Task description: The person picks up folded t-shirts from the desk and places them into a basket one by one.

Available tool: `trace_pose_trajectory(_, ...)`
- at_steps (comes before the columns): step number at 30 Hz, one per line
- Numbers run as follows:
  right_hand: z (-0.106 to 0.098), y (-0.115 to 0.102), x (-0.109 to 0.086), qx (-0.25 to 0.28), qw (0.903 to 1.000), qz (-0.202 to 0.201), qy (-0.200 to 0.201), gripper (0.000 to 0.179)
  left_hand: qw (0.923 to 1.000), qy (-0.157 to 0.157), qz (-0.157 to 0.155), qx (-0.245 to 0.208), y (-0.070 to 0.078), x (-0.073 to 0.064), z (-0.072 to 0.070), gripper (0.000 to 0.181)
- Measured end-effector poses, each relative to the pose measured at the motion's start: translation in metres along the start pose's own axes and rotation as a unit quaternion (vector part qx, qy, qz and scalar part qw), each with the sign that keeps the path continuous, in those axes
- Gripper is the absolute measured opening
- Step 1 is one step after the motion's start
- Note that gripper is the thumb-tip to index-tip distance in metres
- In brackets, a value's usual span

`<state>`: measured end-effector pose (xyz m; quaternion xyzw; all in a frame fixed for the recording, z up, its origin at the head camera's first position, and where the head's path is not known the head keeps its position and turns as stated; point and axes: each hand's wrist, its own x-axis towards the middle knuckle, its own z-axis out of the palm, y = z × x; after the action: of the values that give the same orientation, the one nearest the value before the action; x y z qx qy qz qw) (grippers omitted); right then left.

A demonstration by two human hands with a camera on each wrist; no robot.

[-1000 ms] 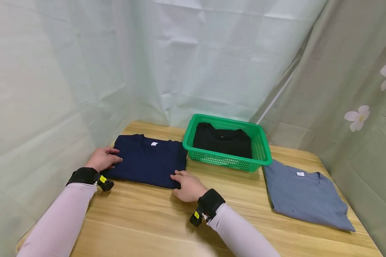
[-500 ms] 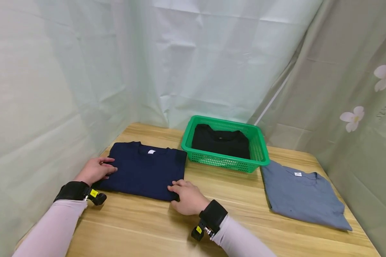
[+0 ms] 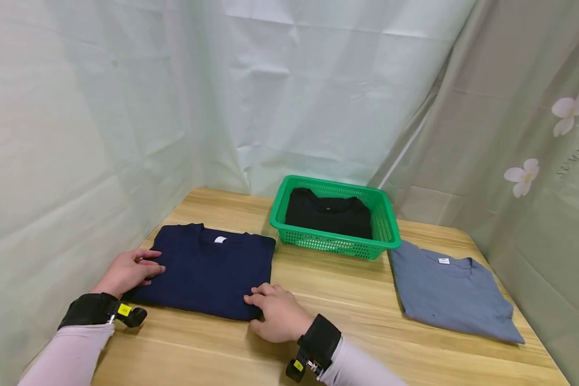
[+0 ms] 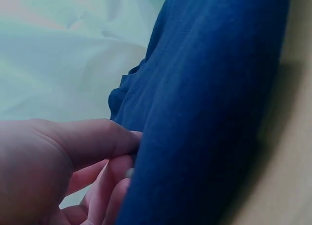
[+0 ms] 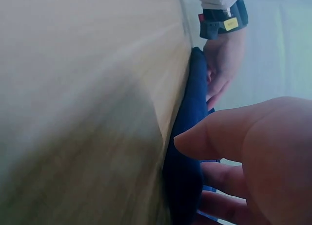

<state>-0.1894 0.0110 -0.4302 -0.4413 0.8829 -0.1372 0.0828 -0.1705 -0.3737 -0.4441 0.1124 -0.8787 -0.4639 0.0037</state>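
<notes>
A folded navy T-shirt (image 3: pixel 207 273) with a white neck label lies on the wooden table at the left. My left hand (image 3: pixel 130 271) holds its left edge; in the left wrist view the thumb (image 4: pixel 107 137) and bent fingers meet at the cloth, their tips partly hidden by it. At the near right corner my right hand (image 3: pixel 280 311) grips the folded edge. There, in the right wrist view, the thumb (image 5: pixel 204 137) lies along the front fold and the fingers (image 5: pixel 224 178) bend over the top.
Right of the navy T-shirt stands a green plastic basket (image 3: pixel 335 244) with a folded black T-shirt (image 3: pixel 328 217) inside. A folded grey-blue T-shirt (image 3: pixel 455 295) lies on the table (image 3: pixel 347 292) at the right. Pale curtains (image 3: pixel 313 96) hang around the back and sides.
Both hands have drawn the navy T-shirt nearer to me and slightly left, widening its gap from the basket. The basket and the grey-blue T-shirt stay in place; the view shifts slightly.
</notes>
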Motion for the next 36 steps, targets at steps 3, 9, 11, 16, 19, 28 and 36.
trace_pose_trajectory(3,0.000,-0.004,-0.004,-0.008,0.9999,-0.009,-0.002,0.050,1.0000,0.001,0.001,0.000,-0.002,-0.008,-0.001,0.061)
trace_pose_trajectory(9,0.000,-0.011,-0.011,-0.010,0.9997,-0.024,-0.005,0.048,1.0000,-0.004,-0.005,-0.007,-0.004,-0.018,-0.005,0.062)
trace_pose_trajectory(11,-0.001,-0.012,-0.011,-0.005,0.9996,-0.025,-0.009,0.048,0.9999,-0.004,-0.011,-0.008,-0.004,-0.020,-0.006,0.062)
trace_pose_trajectory(16,-0.003,-0.007,-0.008,0.068,0.9975,-0.019,-0.002,0.041,0.9995,-0.013,-0.023,-0.014,0.000,-0.020,-0.009,0.063)
trace_pose_trajectory(19,-0.003,0.000,-0.003,0.187,0.9806,0.028,0.051,0.033,0.9997,-0.005,-0.015,-0.020,0.005,-0.019,-0.011,0.055)
trace_pose_trajectory(28,-0.004,0.014,0.020,0.541,0.7865,0.247,0.166,0.057,0.9745,0.116,0.020,0.191,0.006,-0.011,-0.017,0.055)
trace_pose_trajectory(36,-0.009,0.019,0.040,0.688,0.6671,0.263,0.111,0.048,0.9831,0.036,-0.019,0.178,0.012,0.005,-0.024,0.046)
